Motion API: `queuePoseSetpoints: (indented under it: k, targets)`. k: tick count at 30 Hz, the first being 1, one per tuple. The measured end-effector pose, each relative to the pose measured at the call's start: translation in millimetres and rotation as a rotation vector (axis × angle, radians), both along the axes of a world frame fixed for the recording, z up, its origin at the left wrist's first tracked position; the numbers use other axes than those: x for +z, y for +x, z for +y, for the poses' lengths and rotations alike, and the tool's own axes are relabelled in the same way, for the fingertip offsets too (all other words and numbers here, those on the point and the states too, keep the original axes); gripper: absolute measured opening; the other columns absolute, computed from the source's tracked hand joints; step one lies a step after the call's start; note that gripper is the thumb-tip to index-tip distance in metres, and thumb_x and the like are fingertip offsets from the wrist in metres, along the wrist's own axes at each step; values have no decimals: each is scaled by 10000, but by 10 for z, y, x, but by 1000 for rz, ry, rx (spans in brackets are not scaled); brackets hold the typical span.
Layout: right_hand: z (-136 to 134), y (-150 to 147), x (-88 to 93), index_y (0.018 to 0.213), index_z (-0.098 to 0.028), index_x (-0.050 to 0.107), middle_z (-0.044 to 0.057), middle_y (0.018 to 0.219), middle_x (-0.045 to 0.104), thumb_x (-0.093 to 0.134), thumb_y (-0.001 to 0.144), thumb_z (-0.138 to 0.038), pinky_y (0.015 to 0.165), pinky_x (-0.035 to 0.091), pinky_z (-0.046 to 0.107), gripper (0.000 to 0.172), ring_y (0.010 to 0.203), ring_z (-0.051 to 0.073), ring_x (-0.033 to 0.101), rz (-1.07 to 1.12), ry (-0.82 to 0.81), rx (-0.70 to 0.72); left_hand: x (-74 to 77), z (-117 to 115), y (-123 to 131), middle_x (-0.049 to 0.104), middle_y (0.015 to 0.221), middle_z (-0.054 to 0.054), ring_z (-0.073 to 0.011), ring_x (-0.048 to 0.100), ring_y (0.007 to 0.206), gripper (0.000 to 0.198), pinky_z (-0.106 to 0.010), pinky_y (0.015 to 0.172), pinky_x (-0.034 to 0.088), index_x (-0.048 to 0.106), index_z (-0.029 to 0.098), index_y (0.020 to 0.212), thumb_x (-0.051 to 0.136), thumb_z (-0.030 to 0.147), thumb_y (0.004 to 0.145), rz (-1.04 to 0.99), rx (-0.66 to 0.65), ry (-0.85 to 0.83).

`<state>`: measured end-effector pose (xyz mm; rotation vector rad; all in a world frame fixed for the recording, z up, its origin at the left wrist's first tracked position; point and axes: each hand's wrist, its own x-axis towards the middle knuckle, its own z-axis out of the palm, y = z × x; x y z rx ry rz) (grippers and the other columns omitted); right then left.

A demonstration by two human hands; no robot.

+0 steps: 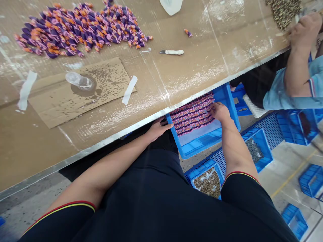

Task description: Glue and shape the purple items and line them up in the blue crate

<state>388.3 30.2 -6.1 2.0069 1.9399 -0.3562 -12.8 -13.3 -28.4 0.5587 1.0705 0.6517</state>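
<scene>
A blue plastic crate sits partly under the table edge in front of me. Inside it, small purple, pink and orange pieces lie in tight rows on a pale liner. My left hand grips the crate's left wall, its thumb along the rim. Over the right end of the rows, my right hand reaches in with its fingers pinched together. What lies between those fingertips is too small to make out. A big loose heap of the same kind of pieces covers the table's far left.
On the table are a white-handled knife, one loose piece, and taped cardboard bearing a clear plastic cup. At right, a co-worker's hand is beside another heap. Filled crates stand below.
</scene>
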Motion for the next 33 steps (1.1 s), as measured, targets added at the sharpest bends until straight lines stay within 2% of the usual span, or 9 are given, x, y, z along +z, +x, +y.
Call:
queuePoseSetpoints:
  k: [4, 12, 15, 22, 25, 29, 33]
  targets:
    - [-64, 71, 32, 1235, -175, 815, 181, 1205, 790, 653, 935, -185, 914, 598, 381, 341, 1049, 321, 759, 4, -76, 52, -19, -4, -3, 778, 1432, -151, -418, 713, 1390, 839, -629, 1302, 511, 773, 202, 1246, 1095, 424, 504, 2, -1, 12]
    - [-59, -41, -73, 1047, -185, 820, 153, 1146, 814, 649, 935, -146, 993, 587, 352, 208, 1057, 285, 765, 85, -109, 84, -22, 1, -15, 779, 1440, -138, -407, 708, 1408, 813, -625, 1322, 500, 781, 215, 1294, 1086, 366, 556, -3, -20, 26]
    - [-64, 12, -49, 1104, -174, 823, 142, 1141, 816, 635, 912, -122, 991, 597, 350, 274, 1038, 275, 774, 112, -102, 76, -2, 3, -23, 780, 1438, -137, -410, 703, 1418, 802, -624, 1324, 497, 781, 212, 1274, 1089, 365, 550, -6, -23, 20]
    - [-70, 246, -23, 1250, -159, 799, 193, 1256, 798, 580, 944, -143, 1045, 603, 415, 377, 1125, 337, 767, 24, 43, -97, 7, 3, -12, 780, 1439, -139, -413, 707, 1409, 780, -632, 1324, 493, 781, 206, 1227, 1091, 379, 532, -10, -8, 13]
    - [-41, 237, -96, 1278, -153, 802, 200, 1277, 800, 582, 953, -130, 1043, 604, 417, 394, 1145, 340, 763, 4, 13, -95, 5, 4, -15, 782, 1437, -136, -408, 707, 1411, 781, -623, 1331, 488, 785, 209, 1246, 1091, 361, 543, -12, -16, 23]
    - [-8, 220, -171, 1222, -116, 820, 211, 1198, 819, 613, 930, -118, 1014, 622, 409, 358, 1097, 331, 773, 25, -1, -69, -6, 5, -24, 781, 1436, -141, -410, 706, 1412, 824, -628, 1332, 486, 782, 206, 1300, 1092, 361, 553, -6, -29, 26]
    - [-27, 273, -162, 1186, -133, 836, 166, 1151, 853, 643, 884, -99, 1029, 640, 397, 361, 1078, 306, 793, 77, 18, -39, -38, -2, -27, 768, 1469, -144, -411, 709, 1406, 874, -638, 1323, 495, 773, 214, 1347, 1095, 401, 557, -1, -33, 40]
